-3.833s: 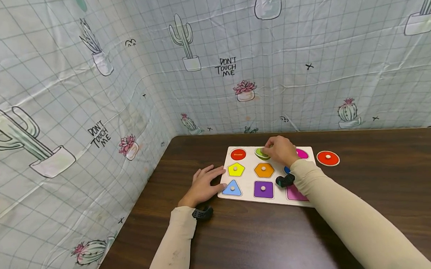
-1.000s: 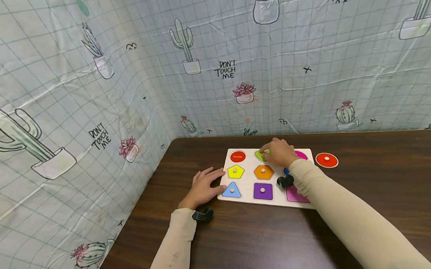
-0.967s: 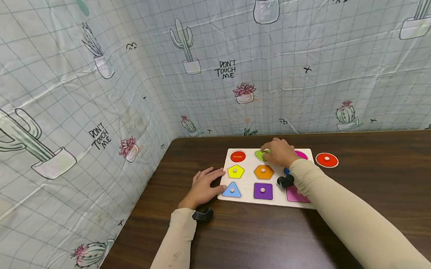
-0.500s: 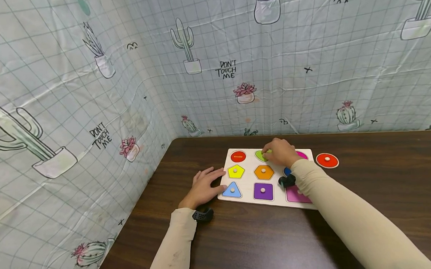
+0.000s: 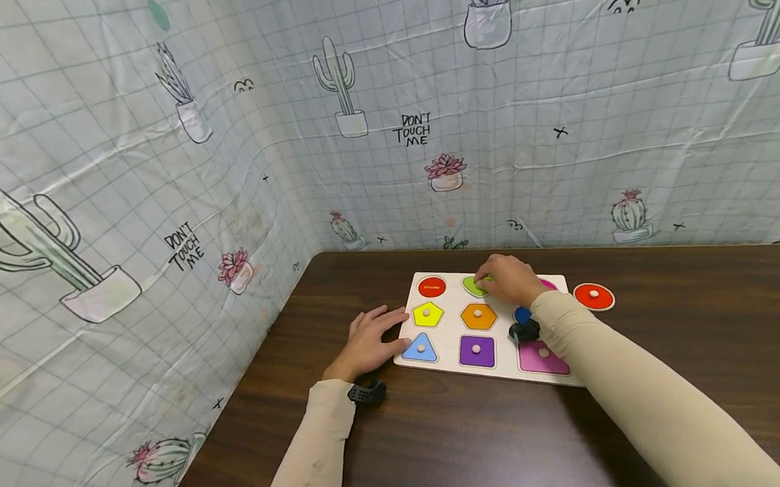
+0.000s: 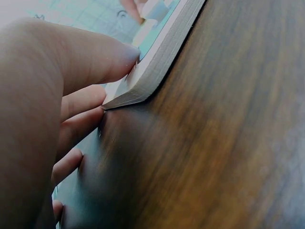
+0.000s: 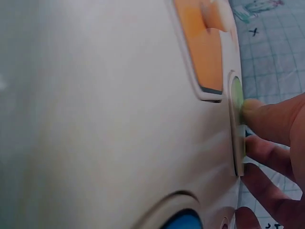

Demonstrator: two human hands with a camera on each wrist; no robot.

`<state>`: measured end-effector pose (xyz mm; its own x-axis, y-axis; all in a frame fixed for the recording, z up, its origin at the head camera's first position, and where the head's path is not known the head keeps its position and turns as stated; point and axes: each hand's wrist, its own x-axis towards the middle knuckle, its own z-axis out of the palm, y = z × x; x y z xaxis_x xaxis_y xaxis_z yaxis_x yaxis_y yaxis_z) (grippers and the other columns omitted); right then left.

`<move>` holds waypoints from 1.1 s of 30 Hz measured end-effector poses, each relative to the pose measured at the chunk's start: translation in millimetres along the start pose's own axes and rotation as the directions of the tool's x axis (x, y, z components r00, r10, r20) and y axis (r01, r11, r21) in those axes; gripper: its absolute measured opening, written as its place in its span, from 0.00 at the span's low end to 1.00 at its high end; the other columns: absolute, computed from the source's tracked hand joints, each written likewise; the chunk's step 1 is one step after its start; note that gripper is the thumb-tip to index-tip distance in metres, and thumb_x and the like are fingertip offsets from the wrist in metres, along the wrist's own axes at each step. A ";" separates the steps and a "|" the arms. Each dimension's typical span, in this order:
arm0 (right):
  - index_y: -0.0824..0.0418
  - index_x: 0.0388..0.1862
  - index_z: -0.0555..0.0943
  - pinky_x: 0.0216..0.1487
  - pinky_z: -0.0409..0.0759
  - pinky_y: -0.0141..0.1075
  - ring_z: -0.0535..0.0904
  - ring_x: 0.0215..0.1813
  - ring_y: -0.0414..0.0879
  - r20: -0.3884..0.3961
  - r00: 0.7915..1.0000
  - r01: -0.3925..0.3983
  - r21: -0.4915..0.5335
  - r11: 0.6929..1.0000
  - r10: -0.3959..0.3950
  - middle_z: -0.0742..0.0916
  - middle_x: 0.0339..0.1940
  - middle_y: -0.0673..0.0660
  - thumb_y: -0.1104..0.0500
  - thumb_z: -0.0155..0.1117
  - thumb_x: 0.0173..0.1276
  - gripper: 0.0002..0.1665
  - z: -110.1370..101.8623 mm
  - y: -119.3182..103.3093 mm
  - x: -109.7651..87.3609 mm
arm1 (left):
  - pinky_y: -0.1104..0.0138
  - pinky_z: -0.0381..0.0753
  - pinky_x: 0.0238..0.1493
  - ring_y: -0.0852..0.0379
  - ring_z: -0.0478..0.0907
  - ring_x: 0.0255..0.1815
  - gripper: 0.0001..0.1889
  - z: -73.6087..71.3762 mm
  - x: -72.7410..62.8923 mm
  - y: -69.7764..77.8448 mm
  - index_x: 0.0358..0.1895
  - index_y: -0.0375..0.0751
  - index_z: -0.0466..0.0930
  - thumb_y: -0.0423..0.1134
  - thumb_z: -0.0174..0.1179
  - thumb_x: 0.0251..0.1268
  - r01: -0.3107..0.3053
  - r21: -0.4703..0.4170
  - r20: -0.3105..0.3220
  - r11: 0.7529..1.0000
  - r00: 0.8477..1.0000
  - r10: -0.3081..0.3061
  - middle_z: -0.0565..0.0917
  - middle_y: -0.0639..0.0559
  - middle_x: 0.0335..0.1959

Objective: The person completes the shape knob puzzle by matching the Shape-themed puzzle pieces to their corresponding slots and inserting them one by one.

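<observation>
My right hand (image 5: 509, 281) pinches the green puzzle piece (image 5: 474, 286) in the back row of a white wooden puzzle board (image 5: 447, 317). Its knob is hidden by the fingers. In the right wrist view, thumb and fingers meet at the green piece (image 7: 237, 102), which lies in its outlined spot. My left hand (image 5: 365, 342) rests at the board's left edge, fingers spread. The left wrist view has the thumb (image 6: 107, 62) on top of the board's corner (image 6: 143, 83), with other fingers beside it.
A red knobbed piece (image 5: 594, 296) lies on the brown table (image 5: 461, 434), right of the board. The back-left red circle (image 5: 432, 286) has printed lettering and no knob. Yellow (image 5: 427, 314), orange (image 5: 478, 316), purple (image 5: 476, 351) and other pieces sit in the board. A patterned curtain (image 5: 388, 179) hangs behind.
The green piece was tilted up in my right hand 3.8 seconds ago; now it lies flat in the board. The left hand has stayed in place, and the view has shifted slightly.
</observation>
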<state>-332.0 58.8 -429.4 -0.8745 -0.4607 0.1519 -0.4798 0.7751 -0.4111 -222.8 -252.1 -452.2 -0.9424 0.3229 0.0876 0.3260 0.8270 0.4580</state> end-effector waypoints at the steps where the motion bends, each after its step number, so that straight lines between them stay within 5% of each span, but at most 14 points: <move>1: 0.59 0.47 0.89 0.50 0.78 0.56 0.81 0.47 0.57 0.000 1.000 0.001 0.005 1.000 -0.001 0.84 0.46 0.59 0.57 0.64 0.72 0.11 0.6 -0.2 0.9 | 0.43 0.41 0.75 0.48 0.55 0.77 0.28 -0.4 -0.8 -0.3 0.70 0.52 0.75 0.51 0.60 0.67 0.002 -0.001 -0.001 1.000 1.000 -0.002 0.71 0.58 0.73; 33: 0.62 0.43 0.90 0.50 0.77 0.51 0.79 0.44 0.54 -0.007 0.999 0.051 0.044 0.998 -0.050 0.85 0.40 0.58 0.61 0.66 0.68 0.10 4.4 4.2 4.3 | 0.42 0.41 0.75 0.47 0.55 0.77 0.28 -1.4 -2.5 0.9 0.70 0.50 0.75 0.50 0.60 0.67 0.003 0.000 -0.002 1.000 1.000 -0.003 0.71 0.57 0.72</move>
<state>-337.4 58.2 -434.4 -0.8497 -0.4959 0.1791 -0.5198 0.7312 -0.4417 -220.3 -252.8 -450.8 -0.9435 0.3194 0.0884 0.3232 0.8279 0.4584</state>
